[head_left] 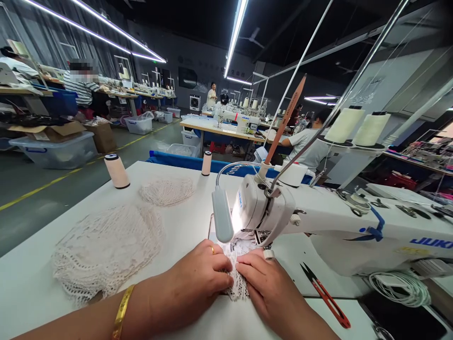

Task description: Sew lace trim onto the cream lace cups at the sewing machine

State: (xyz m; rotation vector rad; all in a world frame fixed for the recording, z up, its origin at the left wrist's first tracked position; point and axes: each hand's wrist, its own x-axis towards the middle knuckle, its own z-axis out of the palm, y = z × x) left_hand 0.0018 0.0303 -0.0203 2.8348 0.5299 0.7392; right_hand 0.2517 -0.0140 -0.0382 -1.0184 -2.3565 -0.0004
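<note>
At lower centre, the left hand (198,278) and right hand (271,288) press flat, fingers together, on a lace piece (238,276) under the sewing machine (318,222). The needle seems just beyond the fingertips. Bare table (184,222) lies open leftward before the lace pile (106,250).

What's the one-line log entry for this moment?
left hand: pressing lace piece | right hand: pressing same lace | lace under sewing machine needle | snips right of hands

red-handled snips (325,296) right of machine, lace pile (106,250) left, thread cone (117,171) behind
</note>
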